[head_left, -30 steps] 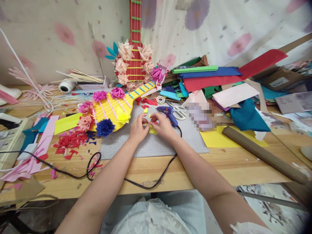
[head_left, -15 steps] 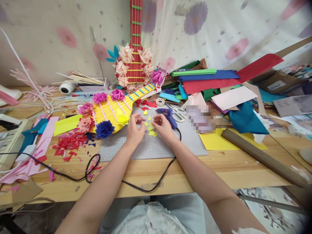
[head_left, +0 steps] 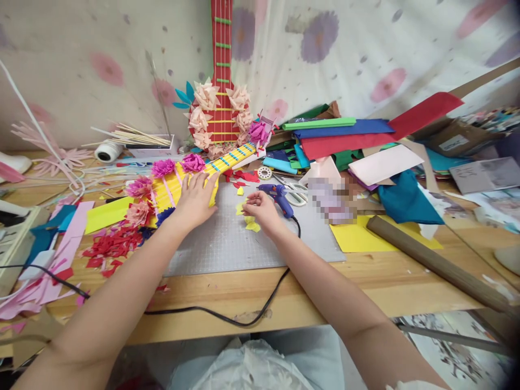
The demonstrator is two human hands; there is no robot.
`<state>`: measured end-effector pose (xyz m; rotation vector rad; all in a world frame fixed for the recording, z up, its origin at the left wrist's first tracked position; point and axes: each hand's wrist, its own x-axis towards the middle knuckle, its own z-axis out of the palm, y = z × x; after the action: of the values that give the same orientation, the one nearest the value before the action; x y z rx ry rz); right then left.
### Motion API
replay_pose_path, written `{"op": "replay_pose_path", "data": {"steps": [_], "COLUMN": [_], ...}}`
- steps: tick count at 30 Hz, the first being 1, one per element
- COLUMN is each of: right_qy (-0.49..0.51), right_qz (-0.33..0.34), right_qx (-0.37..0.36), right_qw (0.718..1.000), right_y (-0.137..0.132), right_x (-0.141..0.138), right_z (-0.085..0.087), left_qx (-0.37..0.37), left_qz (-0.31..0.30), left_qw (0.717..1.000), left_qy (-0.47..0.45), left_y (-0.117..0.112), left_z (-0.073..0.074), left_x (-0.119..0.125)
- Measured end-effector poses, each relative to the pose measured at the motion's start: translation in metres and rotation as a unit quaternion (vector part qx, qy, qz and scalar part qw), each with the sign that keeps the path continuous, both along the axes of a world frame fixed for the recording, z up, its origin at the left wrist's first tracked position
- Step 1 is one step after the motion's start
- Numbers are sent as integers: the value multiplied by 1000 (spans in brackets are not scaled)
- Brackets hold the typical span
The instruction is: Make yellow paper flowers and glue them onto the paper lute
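Note:
My left hand (head_left: 195, 200) lies over the body of a yellow paper-covered model guitar (head_left: 164, 194), fingers spread and stretched out. It hides the guitar's lower right part and most of a dark blue paper flower (head_left: 164, 215). Pink and magenta paper flowers (head_left: 163, 167) line the guitar's edge. My right hand (head_left: 263, 212) is above the grey cutting mat (head_left: 227, 252), with thumb and fingers curled together beside small yellow paper petals (head_left: 252, 224). Whether a petal is between those fingertips, I cannot make out. Just behind this hand lies a blue glue gun (head_left: 278, 197).
A red model guitar (head_left: 222, 108) with pale flowers stands at the back. White-handled scissors (head_left: 298, 198) and a tape roll (head_left: 264, 173) lie beyond the mat. Red paper scraps (head_left: 111, 244) are at left, a brown roll (head_left: 430, 260) at right. A black cord (head_left: 219, 314) crosses the front.
My left hand has moved left from above the petals onto the yellow guitar, and its fingers have spread. My right hand has shifted slightly left and remains curled by the petals.

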<state>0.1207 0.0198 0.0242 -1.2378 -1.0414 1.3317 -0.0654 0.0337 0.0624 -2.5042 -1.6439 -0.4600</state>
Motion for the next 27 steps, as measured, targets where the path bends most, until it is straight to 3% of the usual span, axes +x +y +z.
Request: {"op": "replay_pose_path", "data": {"steps": [5,11,21,27], "right_qy": [43,48,20,62], "right_qz": [3,-20,-45,-47], "right_qx": [-36,-50,-47,-56], "right_qw": [998,997,998,995], "right_y": [2,7,8,8], "right_x": [-28,-55,-76,-80], "right_z": [4,-1,-6,-1], "left_qx": [-4,-20,-45,-50], "left_qz": [13,7,-4,-4], "left_qw": [1000,997,996,995], "left_qy": [-16,-68,-77,-83], "left_y": [6,6,9,8], "left_z": [11,9,9,12], "left_x": [-14,-23,-33,-32]}}
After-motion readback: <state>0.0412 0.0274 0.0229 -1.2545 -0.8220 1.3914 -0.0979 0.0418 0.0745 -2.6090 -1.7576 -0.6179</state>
